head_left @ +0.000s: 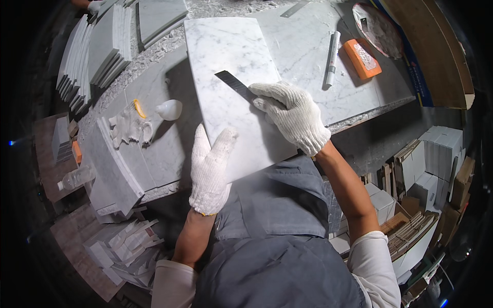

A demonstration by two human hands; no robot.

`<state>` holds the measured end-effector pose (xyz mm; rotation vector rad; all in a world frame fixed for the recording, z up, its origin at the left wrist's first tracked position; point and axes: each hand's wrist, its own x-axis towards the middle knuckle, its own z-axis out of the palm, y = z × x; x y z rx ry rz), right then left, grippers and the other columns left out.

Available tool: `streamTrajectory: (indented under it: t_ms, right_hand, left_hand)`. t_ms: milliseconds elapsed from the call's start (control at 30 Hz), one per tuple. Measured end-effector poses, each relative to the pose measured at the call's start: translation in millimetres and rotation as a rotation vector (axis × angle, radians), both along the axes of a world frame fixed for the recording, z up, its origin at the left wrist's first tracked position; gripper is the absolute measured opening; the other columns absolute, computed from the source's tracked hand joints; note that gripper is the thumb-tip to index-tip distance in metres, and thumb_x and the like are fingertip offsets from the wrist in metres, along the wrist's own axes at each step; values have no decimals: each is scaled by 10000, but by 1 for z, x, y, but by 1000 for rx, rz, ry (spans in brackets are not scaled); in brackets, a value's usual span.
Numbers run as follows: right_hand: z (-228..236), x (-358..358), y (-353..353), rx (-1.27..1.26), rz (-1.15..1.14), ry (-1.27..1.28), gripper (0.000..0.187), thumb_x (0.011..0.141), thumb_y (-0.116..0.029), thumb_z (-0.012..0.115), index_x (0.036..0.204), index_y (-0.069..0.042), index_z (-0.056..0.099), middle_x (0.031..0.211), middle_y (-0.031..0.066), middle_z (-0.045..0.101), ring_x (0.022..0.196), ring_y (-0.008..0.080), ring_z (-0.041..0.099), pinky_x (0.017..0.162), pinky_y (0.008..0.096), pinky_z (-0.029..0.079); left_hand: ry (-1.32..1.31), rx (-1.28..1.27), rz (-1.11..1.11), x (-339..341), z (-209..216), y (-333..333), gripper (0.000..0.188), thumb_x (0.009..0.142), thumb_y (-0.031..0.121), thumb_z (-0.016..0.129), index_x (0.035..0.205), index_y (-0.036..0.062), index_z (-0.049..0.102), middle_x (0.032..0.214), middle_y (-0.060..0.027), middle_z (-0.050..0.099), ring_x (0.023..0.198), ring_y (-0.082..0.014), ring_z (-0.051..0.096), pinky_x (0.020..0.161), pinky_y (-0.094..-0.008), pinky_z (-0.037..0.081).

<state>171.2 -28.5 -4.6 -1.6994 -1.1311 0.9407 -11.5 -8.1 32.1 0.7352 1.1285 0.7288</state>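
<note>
Both my hands wear white knitted gloves. My left hand (210, 169) grips the lower left edge of a white, grey-veined marble tile (226, 46), thumb lying on its face. The tile is tilted up from the workbench. Between its fingers and thumb, my right hand (297, 114) pinches a dark snap-off blade (232, 83), which lies along the tile's face. The blade's rear end is hidden in the glove. To the right on the bench are a grey-white marker (332, 59) and an orange block (362, 59) with white residue.
Stacked tiles (110, 46) stand at the far left. A crumpled whitish piece (128, 127) and a small white bulb-shaped object (169, 110) lie left of the tile. At the far right are a round dish (377, 31) and a cardboard box (436, 46). A plastic bottle (78, 177) lies at left.
</note>
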Motion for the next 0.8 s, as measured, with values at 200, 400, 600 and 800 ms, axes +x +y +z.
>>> streamTrajectory:
  t_ms: [200, 400, 600, 800]
  right_hand:
    - [5, -2, -2, 28, -10, 37, 294, 918, -123, 715, 1208, -77, 735, 1018, 108, 747, 863, 180, 714, 791, 287, 553]
    - [3, -6, -3, 7, -7, 35, 292, 921, -148, 725, 1204, -77, 736, 984, 99, 740, 772, 131, 683, 742, 271, 546]
    - [-2, -10, -1, 79, -78, 64, 293, 927, -138, 719, 1209, -60, 728, 971, 77, 738, 724, 126, 675, 709, 267, 541]
    - [1, -11, -2, 24, -54, 64, 302, 930, -154, 717, 1217, -61, 725, 1000, 85, 745, 755, 129, 685, 733, 264, 546]
  left_hand:
    - [-6, -2, 18, 1, 1, 0, 533, 989, 69, 651, 1459, -13, 416, 1283, -109, 601, 1135, -166, 600, 980, -329, 515]
    - [-5, 10, 12, 1, -1, 1, 520, 992, 69, 648, 1456, -8, 426, 1280, -106, 602, 1131, -164, 604, 975, -326, 516]
    - [-25, 23, -4, 0, 0, 1, 493, 999, 69, 635, 1446, 2, 441, 1271, -104, 607, 1111, -159, 610, 970, -324, 517]
    - [-3, 11, 17, 1, 0, 1, 491, 998, 65, 632, 1446, 4, 442, 1266, -101, 608, 1119, -157, 605, 971, -320, 515]
